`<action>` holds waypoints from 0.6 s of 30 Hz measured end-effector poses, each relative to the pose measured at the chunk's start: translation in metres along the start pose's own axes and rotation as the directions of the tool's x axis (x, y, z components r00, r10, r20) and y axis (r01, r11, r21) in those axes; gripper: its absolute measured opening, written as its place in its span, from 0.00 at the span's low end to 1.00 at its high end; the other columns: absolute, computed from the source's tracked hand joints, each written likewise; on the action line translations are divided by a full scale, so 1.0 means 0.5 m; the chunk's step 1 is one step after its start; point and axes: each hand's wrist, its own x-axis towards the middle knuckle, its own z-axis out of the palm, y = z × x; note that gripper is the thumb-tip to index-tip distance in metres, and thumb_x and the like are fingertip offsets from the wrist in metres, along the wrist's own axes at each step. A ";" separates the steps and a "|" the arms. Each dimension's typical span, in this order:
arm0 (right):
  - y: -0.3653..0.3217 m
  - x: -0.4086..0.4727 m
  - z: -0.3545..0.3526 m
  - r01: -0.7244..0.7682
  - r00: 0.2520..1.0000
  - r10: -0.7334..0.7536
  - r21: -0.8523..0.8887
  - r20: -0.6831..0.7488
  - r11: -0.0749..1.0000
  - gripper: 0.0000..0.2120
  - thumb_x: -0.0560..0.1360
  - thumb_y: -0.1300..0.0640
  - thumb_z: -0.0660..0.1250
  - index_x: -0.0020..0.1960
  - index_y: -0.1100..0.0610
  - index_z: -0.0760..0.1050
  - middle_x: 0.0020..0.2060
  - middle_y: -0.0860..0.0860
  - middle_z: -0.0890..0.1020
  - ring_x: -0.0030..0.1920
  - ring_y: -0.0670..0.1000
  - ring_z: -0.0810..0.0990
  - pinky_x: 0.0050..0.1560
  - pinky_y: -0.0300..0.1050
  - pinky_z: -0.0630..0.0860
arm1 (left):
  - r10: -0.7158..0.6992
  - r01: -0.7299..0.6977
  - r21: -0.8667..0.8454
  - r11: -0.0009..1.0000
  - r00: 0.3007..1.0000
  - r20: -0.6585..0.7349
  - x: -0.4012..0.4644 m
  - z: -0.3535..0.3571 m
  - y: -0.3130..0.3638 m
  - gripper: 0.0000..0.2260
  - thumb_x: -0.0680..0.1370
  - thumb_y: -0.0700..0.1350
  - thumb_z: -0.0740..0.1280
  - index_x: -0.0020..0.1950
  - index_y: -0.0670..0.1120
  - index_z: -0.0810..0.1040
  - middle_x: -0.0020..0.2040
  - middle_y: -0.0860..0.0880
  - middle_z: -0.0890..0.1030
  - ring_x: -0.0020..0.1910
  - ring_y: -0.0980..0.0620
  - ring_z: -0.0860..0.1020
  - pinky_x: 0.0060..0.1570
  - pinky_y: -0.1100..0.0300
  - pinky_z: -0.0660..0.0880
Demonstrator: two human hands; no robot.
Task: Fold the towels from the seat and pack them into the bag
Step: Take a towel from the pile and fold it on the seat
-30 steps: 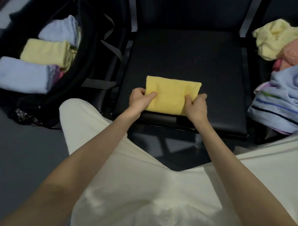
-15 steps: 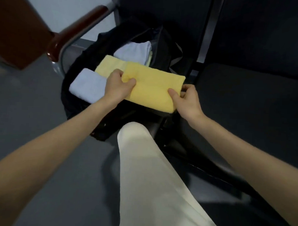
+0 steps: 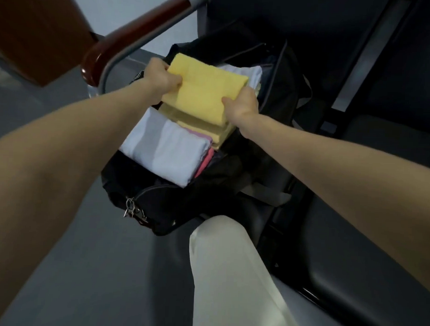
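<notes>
A folded yellow towel [image 3: 202, 89] hovers over the open black bag [image 3: 173, 205]. My left hand [image 3: 159, 75] pinches its left edge and my right hand [image 3: 240, 105] pinches its right edge. Under it in the bag lie a paler yellow folded towel [image 3: 210, 133], a light blue-white folded towel [image 3: 165, 149] with pink cloth beneath, and a white towel [image 3: 246, 71] at the far side.
A brown wooden armrest on a metal frame [image 3: 130, 38] runs just left of the bag. The dark seat [image 3: 367, 241] lies to the right. My leg in pale trousers [image 3: 229, 273] is below the bag. Keys hang from the bag's zipper [image 3: 130, 208].
Both hands lifted the folded yellow towel off the seat and carried it left, to above the towels in the bag. My view swung left from the seat to the bag.
</notes>
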 end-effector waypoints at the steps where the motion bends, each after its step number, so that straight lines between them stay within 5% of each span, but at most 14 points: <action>1: 0.008 0.006 0.015 -0.002 1.000 0.002 -0.024 0.002 1.000 0.15 0.80 0.57 0.61 0.63 0.63 0.67 0.60 0.58 0.74 0.59 0.58 0.74 0.54 0.47 0.72 | -0.026 0.026 0.025 0.999 1.000 0.009 0.007 0.008 -0.014 0.13 0.76 0.45 0.68 0.37 0.49 0.65 0.41 0.51 0.69 0.48 0.51 0.69 0.42 0.59 0.68; 6: 0.051 -0.005 0.062 -0.049 0.997 0.052 -0.052 0.049 0.997 0.23 0.78 0.57 0.64 0.68 0.65 0.61 0.62 0.58 0.74 0.61 0.58 0.74 0.54 0.44 0.70 | -0.074 0.062 0.172 0.983 0.995 0.061 0.003 0.042 -0.066 0.09 0.75 0.42 0.68 0.40 0.44 0.68 0.40 0.47 0.70 0.38 0.50 0.70 0.31 0.60 0.66; 9: 0.051 -0.014 0.040 -0.029 0.997 0.036 -0.090 0.074 0.995 0.26 0.77 0.55 0.67 0.67 0.64 0.60 0.61 0.58 0.74 0.61 0.58 0.74 0.52 0.45 0.71 | -0.029 0.016 0.330 0.944 0.999 0.034 -0.022 0.050 -0.044 0.12 0.76 0.39 0.65 0.59 0.38 0.72 0.57 0.39 0.76 0.55 0.40 0.76 0.47 0.51 0.74; 12: 0.053 -0.032 -0.009 0.041 0.997 -0.029 -0.166 0.076 0.985 0.25 0.76 0.54 0.66 0.66 0.64 0.60 0.60 0.59 0.74 0.60 0.59 0.74 0.49 0.45 0.70 | 0.165 -0.143 0.516 0.845 0.986 0.003 -0.062 0.051 -0.001 0.24 0.77 0.40 0.64 0.72 0.41 0.62 0.68 0.37 0.68 0.66 0.36 0.67 0.60 0.44 0.68; 18: 0.117 -0.110 -0.182 0.237 0.971 -0.197 -0.578 0.132 0.781 0.30 0.80 0.48 0.58 0.74 0.63 0.53 0.67 0.61 0.67 0.67 0.63 0.66 0.62 0.54 0.67 | 0.323 -0.417 0.493 0.764 0.908 0.268 -0.173 0.097 0.093 0.28 0.81 0.53 0.58 0.78 0.46 0.55 0.77 0.39 0.58 0.73 0.36 0.60 0.68 0.43 0.64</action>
